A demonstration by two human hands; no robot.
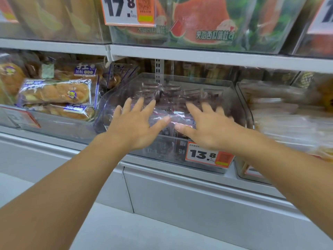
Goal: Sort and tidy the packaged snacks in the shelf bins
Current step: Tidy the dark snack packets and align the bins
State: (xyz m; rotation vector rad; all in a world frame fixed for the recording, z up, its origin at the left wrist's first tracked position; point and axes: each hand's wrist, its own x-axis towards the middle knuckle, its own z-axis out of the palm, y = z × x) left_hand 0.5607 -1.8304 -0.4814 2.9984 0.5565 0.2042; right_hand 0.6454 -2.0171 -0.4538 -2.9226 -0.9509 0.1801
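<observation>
Your left hand (134, 126) and right hand (207, 129) are spread flat, holding nothing; press the dark snack packs (173, 103) down gently, evenly

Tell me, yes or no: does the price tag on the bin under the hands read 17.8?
No. The price tag on the front of the clear bin beneath both hands reads 13.8.

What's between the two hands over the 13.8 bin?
Head view: only dark clear-wrapped snack packs in the clear bin. The left hand and right hand spread open over them, thumbs nearly meeting.
</observation>
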